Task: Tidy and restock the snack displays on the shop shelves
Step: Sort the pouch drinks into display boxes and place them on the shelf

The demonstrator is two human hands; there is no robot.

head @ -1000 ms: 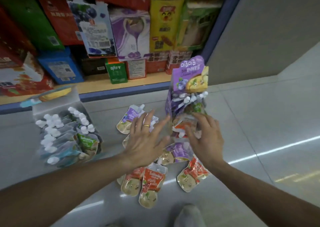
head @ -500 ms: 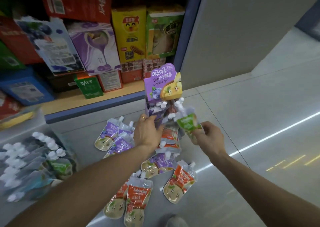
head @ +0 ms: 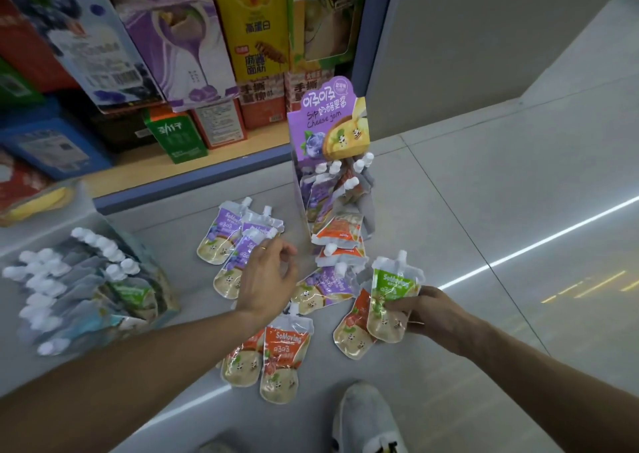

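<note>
**A:** Where do things stand with the pouches?

**B:** The right hand (head: 420, 314) grips a green-labelled, clear-bottomed spouted pouch (head: 389, 305), fingers curled round its lower half and spout up, just above the grey tiled floor (head: 484, 210). The left hand (head: 268, 279) holds nothing; its fingers hang loosely curled over the purple spouted pouches (head: 224, 238) lying flat on the floor.

**A:** And the display?

**B:** The purple cardboard "Cheese jam" display box (head: 328, 120) stands upright on the floor, near the blue edge of the bottom shelf (head: 173, 189). A few pouches sit in it with white caps showing, and orange-and-white pouches (head: 340, 241) spill out of its open front. More orange spouted pouches (head: 283, 355) lie nearer the grey shoe (head: 366, 414).

**A:** How would you do this step well?

**B:** I'd judge it a sorting step: the green pouch probably belongs with the clear plastic pack of white-capped pouches (head: 79, 286) on the left, where another green label shows. Carry it by the body, not the spout, so it stays flat. Then gather the floor pouches by colour, caps all one way, and slide them into the box from the back forward, steadying the box with the free hand, since it looks light and could tip.
</note>
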